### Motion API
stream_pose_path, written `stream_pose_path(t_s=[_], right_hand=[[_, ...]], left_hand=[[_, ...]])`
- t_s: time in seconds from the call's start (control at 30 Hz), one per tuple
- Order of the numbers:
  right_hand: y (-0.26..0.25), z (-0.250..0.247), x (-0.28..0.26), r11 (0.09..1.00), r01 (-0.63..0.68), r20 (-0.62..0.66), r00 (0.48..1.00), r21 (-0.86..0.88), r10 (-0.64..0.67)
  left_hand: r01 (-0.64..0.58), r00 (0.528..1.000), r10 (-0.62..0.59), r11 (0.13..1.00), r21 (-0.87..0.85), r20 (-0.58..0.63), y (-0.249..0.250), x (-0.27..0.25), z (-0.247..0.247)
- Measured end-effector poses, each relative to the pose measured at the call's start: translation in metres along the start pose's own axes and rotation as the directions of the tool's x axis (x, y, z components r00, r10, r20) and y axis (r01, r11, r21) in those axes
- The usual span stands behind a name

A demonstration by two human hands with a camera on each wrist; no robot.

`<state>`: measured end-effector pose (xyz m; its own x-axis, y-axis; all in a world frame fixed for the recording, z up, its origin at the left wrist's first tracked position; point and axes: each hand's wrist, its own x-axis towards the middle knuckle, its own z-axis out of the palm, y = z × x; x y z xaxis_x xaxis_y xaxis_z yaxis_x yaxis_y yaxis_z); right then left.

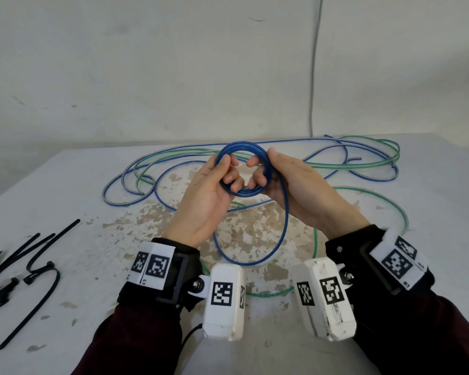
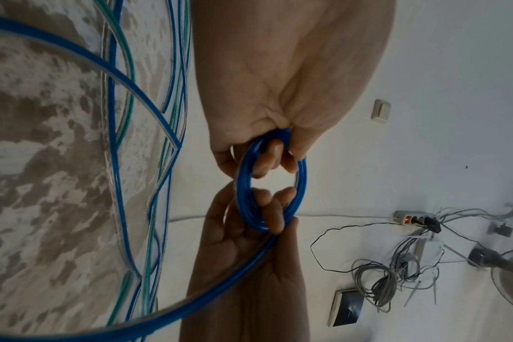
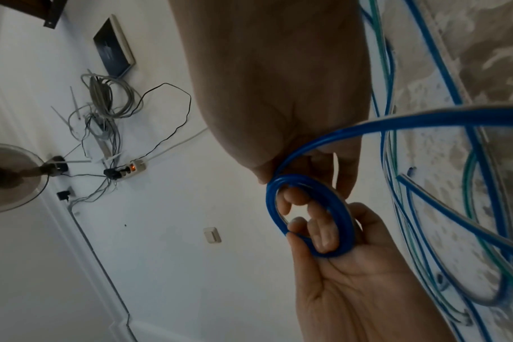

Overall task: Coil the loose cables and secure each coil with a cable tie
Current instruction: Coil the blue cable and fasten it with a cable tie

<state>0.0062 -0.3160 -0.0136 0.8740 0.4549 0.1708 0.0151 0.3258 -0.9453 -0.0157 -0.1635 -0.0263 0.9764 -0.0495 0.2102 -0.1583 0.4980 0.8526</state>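
Coil: the small round coil of glossy blue plastic-sheathed cable is held up above the middle of the table, a few turns thick, between both hands.
Left hand: our left hand holds the coil at its 9 o'clock side, fingers curled through the ring and thumb on the outer rim.
Right hand: our right hand holds the 3 o'clock side, fingertips hooked inside the ring, thumb over the top.
Free run: the loose blue cable tail leaves the coil under the right palm, drops in a wide loop toward 6 o'clock and runs back to the slack on the table.
Step in hand: we judge that another turn is being laid on; most of the blue cable is not yet wound.
Method: we should keep the left grip firm as the anchor and let the right hand feed each turn flat beside the others, matching their diameter.
Risk: the sheath looks springy; a loosened grip could let the turns spread.
Tangle: the thin translucent green cable crosses the blue slack from 11 to 4 o'clock; we should draw the blue run gently so it does not drag.
Ties: the black plastic cable ties lie at 8 o'clock on the worn white-painted table, well apart from the coil.
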Motion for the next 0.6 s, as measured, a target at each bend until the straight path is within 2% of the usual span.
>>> stream_pose_path(t_s=[0.13,0.3,0.4,0.6], right_hand=[[0.0,-0.001,0.001,0.998,0.044,-0.064,0.997,-0.048,-0.047],[-0.003,0.001,-0.002,0.973,0.007,-0.004,1.0,-0.229,-0.008],[-0.005,0.001,-0.005,0.964,-0.036,0.015,0.999,-0.263,0.041],[-0.014,-0.001,-0.01,0.919,-0.05,0.003,0.998,-0.391,0.056]], left_hand=[[0.072,0.992,-0.077,0.996,0.052,0.097,0.003,-0.005,0.003],[0.117,0.974,-0.15,0.975,0.188,0.168,0.008,-0.008,0.0],[0.094,0.962,-0.166,0.946,0.309,0.215,0.011,-0.01,-0.002],[0.006,0.982,-0.095,0.883,0.47,0.165,0.013,-0.009,-0.009]])
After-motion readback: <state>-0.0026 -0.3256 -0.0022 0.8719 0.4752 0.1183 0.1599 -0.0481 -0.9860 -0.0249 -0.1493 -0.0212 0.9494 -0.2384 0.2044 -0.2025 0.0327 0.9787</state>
